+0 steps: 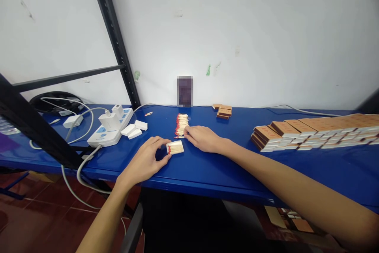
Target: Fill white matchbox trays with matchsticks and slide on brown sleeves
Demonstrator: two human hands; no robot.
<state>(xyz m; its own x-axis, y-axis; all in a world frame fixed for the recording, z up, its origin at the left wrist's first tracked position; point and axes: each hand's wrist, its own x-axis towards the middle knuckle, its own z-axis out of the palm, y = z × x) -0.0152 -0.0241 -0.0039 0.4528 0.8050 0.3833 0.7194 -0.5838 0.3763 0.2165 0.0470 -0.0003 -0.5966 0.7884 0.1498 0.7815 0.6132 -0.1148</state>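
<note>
A white matchbox tray [177,147] lies on the blue tabletop, holding red-tipped matches with their heads to the left. My left hand [148,157] grips its left end, thumb at the near corner and fingers at the far corner. Just beyond the tray is a long row of loose matches [182,120], also with heads to the left. My right hand [203,137] is closed at the near right end of this row, its fingertips pinching matches by their plain ends. How many it pinches is hidden by the fingers.
Stacked matchboxes [299,128] line the right, and several more boxes [223,111] lie near the wall. At left are white trays [134,129], a few matches [148,113] and a power strip [111,126] with cables. A black shelf post [118,40] rises behind.
</note>
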